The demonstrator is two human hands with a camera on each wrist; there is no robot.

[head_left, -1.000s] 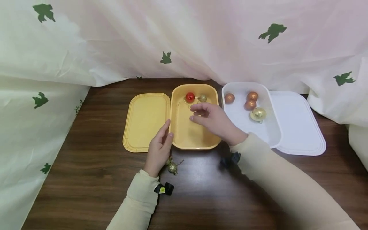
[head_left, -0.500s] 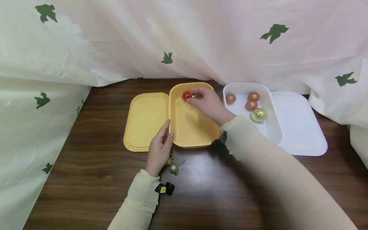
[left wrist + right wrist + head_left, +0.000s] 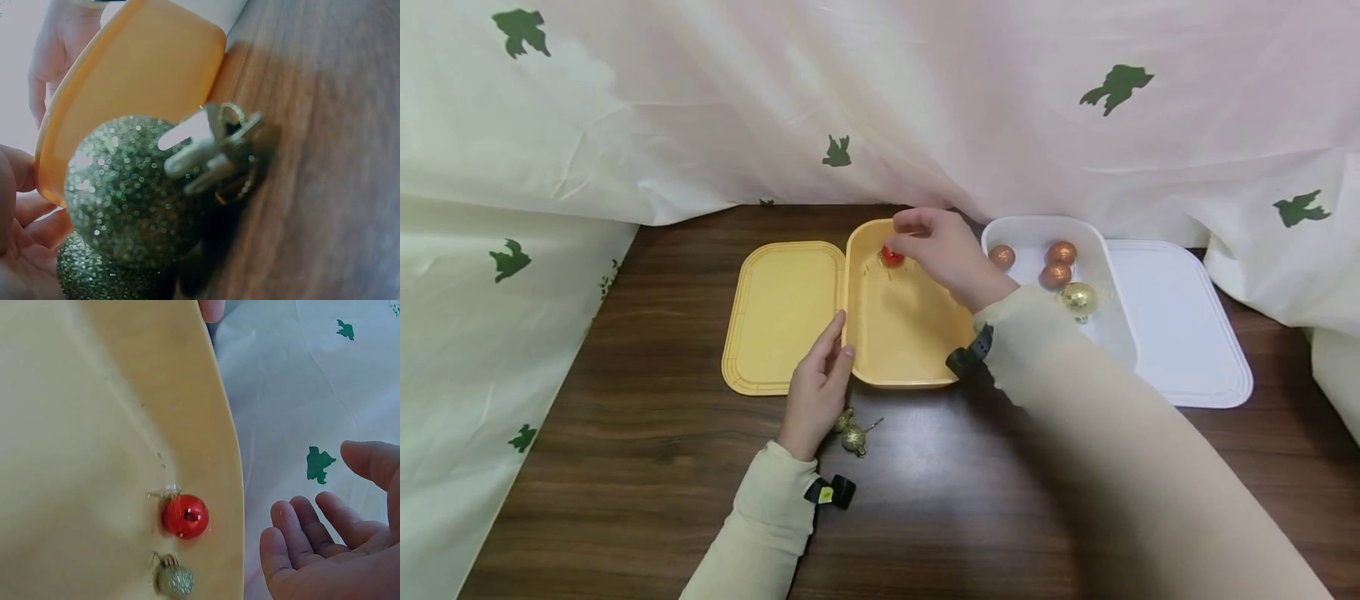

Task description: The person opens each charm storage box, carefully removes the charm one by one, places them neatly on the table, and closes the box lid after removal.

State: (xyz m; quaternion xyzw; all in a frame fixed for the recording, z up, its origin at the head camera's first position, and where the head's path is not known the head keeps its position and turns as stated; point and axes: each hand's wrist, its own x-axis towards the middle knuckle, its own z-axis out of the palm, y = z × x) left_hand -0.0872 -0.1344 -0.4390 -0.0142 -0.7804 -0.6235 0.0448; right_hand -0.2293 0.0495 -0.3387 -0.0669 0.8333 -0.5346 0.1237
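Observation:
In the head view my left hand [image 3: 817, 392] rests against the left side of the yellow box [image 3: 910, 350], its fingers fairly straight and its thumb near the rim. My right hand [image 3: 943, 254] hovers over the box's far end with nothing in its relaxed fingers. A shiny red bauble [image 3: 185, 517] and a small glittery bauble [image 3: 175, 580] lie inside the box, apart from that hand in the right wrist view. From the head, the right hand partly covers the red bauble and hides the small one. Glittery gold-green baubles [image 3: 128, 187] lie on the table beside my left hand.
A yellow lid [image 3: 786, 317] lies left of the box. On the right stands a white box [image 3: 1116, 300] with several copper balls [image 3: 1056, 274] and a gold bauble [image 3: 1079, 297], beside a white lid [image 3: 1187, 325]. A bird-print curtain [image 3: 880, 100] hangs behind the dark wooden table [image 3: 625, 467].
My right hand reached from the box's middle to the baubles at its far end, then rose slightly with its fingers loosened. The yellow box shifted slightly and came back. My left hand stayed put.

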